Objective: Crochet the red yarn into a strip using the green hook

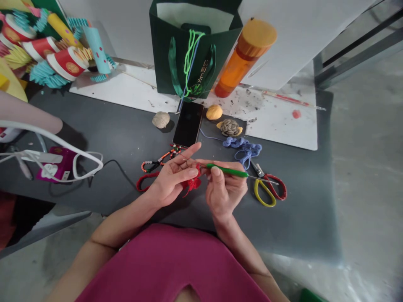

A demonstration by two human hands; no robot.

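Observation:
My left hand (171,178) pinches a small red crocheted piece (193,183) between thumb and fingers, with fine thread running from it. My right hand (225,189) grips a green-handled crochet hook (226,170), whose metal tip points right, past the fingers. The hook's other end reaches towards the red piece, and the fingers hide part of the handle. Just right of my hands lie scissors with yellow and red handles (267,188). A red cord loop (146,181) and a beaded string (160,160) lie just beyond my left hand.
A dark phone (188,124), a twine ball (160,119), a yellow yarn ball (214,112) and blue crochet (244,147) lie ahead on the dark table (283,226). Behind stand a green paper bag (185,54) and an orange bottle (244,58). White cables (53,144) lie left.

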